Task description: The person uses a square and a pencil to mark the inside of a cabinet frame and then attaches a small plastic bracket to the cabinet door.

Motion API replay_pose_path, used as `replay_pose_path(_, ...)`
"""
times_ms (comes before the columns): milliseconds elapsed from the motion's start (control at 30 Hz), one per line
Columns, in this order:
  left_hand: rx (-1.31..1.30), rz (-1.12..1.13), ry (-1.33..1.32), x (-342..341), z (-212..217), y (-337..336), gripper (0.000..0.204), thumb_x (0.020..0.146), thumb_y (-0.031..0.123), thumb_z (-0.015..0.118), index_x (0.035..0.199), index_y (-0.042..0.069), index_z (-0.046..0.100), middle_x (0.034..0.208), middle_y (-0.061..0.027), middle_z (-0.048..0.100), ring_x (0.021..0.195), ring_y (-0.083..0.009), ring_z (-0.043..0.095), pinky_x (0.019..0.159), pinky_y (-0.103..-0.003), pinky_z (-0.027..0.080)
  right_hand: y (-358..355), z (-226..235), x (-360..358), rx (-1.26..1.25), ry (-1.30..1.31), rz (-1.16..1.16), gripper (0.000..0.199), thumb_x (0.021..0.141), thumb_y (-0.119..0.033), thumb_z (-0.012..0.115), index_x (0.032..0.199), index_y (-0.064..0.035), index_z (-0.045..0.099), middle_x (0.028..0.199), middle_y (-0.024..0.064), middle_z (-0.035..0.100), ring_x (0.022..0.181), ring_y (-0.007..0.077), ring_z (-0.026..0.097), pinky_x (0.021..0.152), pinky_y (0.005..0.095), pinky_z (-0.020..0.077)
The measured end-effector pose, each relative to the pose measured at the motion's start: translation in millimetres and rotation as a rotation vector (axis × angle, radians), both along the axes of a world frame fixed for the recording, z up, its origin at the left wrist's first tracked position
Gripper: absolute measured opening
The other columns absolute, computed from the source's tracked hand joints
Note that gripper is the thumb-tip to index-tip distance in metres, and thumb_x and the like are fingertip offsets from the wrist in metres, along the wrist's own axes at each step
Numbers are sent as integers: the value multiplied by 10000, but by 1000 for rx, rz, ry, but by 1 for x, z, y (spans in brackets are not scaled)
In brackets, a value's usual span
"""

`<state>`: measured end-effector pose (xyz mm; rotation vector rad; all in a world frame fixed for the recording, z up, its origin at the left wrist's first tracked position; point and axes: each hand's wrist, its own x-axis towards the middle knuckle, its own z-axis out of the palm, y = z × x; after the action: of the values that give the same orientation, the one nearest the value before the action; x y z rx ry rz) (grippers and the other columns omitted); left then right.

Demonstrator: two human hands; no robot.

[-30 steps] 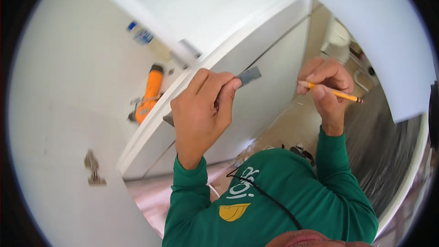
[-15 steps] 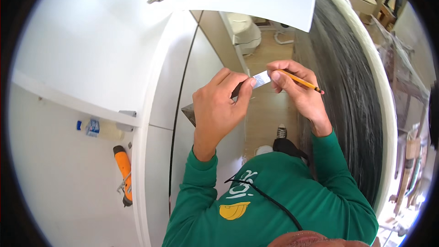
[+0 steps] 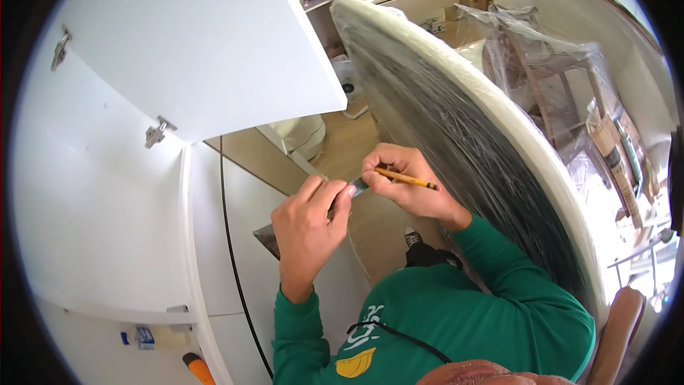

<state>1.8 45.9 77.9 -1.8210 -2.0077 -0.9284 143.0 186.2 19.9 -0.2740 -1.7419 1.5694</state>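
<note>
My left hand [image 3: 310,232] is closed around a flat metal tool whose exact kind I cannot make out. Its grey pointed end [image 3: 266,240] sticks out on the left of the hand, by the white cabinet front. A short metal strip [image 3: 358,186] shows between my two hands. My right hand [image 3: 413,189] pinches a yellow pencil [image 3: 407,178], its dark end pointing right. The right fingertips are at the far end of the strip and hide the pencil's tip. Both hands are raised in front of my green sweatshirt [image 3: 456,321].
An open white cabinet door [image 3: 221,43] stands ahead on the left. Below it lie a bottle [image 3: 145,337] and an orange tool [image 3: 199,368]. A black cable [image 3: 231,257] runs down the cabinet front. On the right rises a plastic-wrapped dark curved panel [image 3: 463,128].
The view has swung right and up, so the hands appear lower and further left. Less of the strip shows between my hands. Both grips stay the same.
</note>
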Motion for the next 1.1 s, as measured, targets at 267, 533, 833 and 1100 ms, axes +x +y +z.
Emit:
replay_pose_path(267,53,-128,-71,3,-21,-12,91,864,130,812,885,84,737,722,-39,597,527,-180,538,498,-318,429,-31,-10,16,-5,17,-217,145,949,-117,662,903,21,654,845,37,622,711,96,546,640,275,468)
replay_pose_path(533,259,-38,-16,-48,1,3,98,892,166,801,887,85,746,716,-38,615,552,-168,563,506,-304,419,5,-8,47,-126,170,-492,202,989,-191,595,951,-12,682,793,2,621,689,69,568,653,230,472)
replay_pose_path(833,313,-152,119,-91,25,45,114,890,187,809,868,95,744,732,-10,666,558,-136,599,516,-290,448,16,-1,34,-22,142,-540,174,1002,-200,633,986,-30,669,838,-16,610,742,58,551,683,227,458)
replay_pose_path(1100,338,-236,53,-86,20,65,119,881,178,821,870,96,735,776,-10,708,610,-135,647,548,-272,488,16,12,32,77,127,-468,184,1006,-189,639,1018,-8,667,880,-15,616,796,52,535,725,223,449)
